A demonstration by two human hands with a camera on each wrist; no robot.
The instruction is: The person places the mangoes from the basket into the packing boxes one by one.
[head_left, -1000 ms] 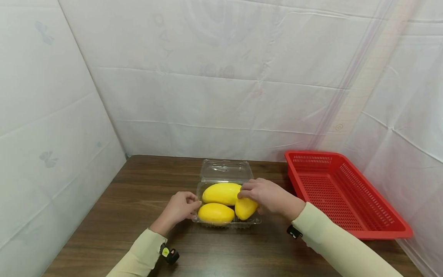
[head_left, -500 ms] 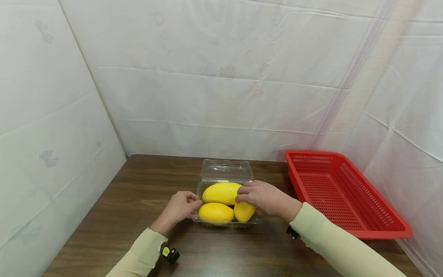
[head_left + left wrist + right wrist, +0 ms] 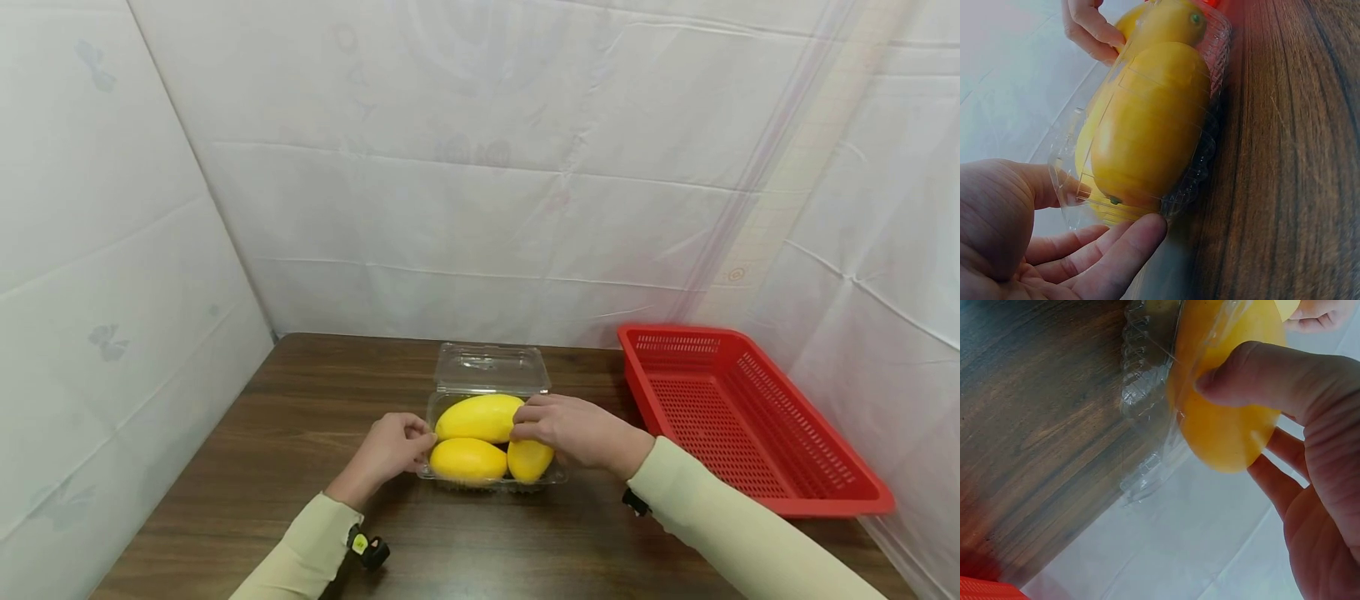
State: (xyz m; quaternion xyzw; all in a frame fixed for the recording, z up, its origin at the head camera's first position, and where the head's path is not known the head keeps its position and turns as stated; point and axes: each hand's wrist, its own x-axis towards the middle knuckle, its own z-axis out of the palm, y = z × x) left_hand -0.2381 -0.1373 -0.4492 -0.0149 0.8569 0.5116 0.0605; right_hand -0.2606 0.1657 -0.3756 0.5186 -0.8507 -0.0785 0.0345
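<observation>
A clear plastic clamshell box (image 3: pixel 492 369) stands with its lid laid back toward the wall. Inside, a front mango (image 3: pixel 468 461) and a back mango (image 3: pixel 482 418) lie lengthwise, both yellow. A third mango (image 3: pixel 530 463) is set crosswise at the box's right end, and my right hand (image 3: pixel 566 427) grips it from above. In the right wrist view my thumb presses one side of that mango (image 3: pixel 1229 440) with fingers on the other. My left hand (image 3: pixel 396 446) pinches the box's left end, thumb at the rim and fingers against the outer wall (image 3: pixel 1175 197).
A red perforated plastic basket (image 3: pixel 757 433) stands on the brown wooden table (image 3: pixel 322 392), right of the box. White sheeting (image 3: pixel 480 208) walls in the back and both sides. A black wrist camera (image 3: pixel 369 550) sits at my left sleeve.
My right hand has shifted slightly left and lowered the crosswise mango into the box's right end, against the other two. The back mango has shifted slightly left. My left hand stays put.
</observation>
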